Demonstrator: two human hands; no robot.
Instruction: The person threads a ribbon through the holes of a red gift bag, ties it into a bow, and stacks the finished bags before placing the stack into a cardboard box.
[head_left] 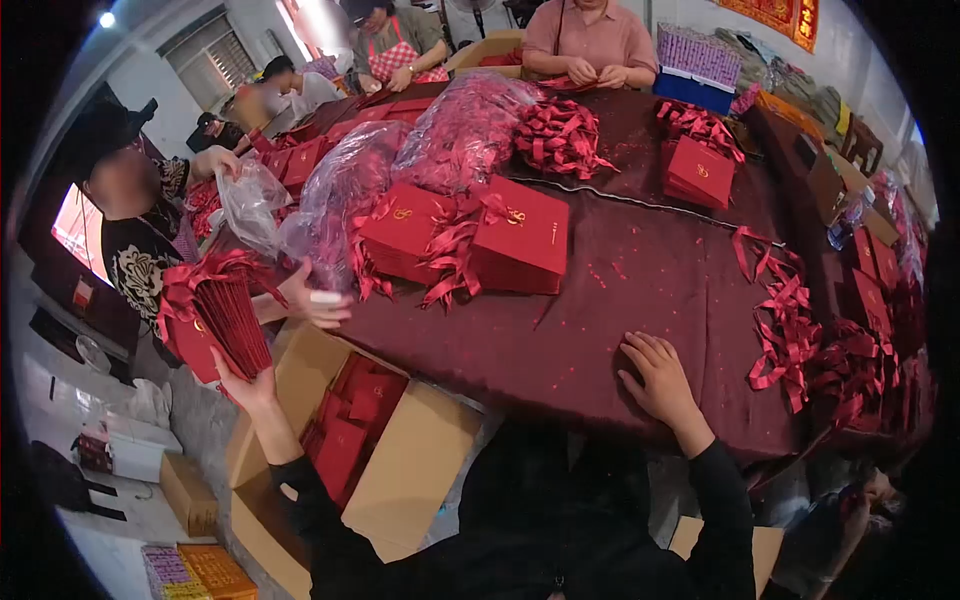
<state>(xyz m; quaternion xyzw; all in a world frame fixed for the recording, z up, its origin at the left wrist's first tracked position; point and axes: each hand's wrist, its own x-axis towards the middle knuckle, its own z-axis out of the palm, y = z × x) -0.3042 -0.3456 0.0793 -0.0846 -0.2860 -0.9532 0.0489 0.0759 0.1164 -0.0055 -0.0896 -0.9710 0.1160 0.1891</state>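
My left hand grips a thick stack of red gift bags with ribbons on top, held up at the left above an open cardboard box. My right hand lies on the dark red tablecloth near its front edge, fingers stretched, holding nothing. Beyond it, two stacks of red bags with gold print, a left stack and a right stack, stand side by side with ribbons between them. A co-worker's open hand, with something white around a finger, reaches in just right of the held stack.
The open cardboard box below the table edge contains red bags. Plastic-wrapped ribbon bundles lie mid-table; loose ribbons lie at right. Another bag stack sits at the far right. Co-workers surround the table's far and left sides.
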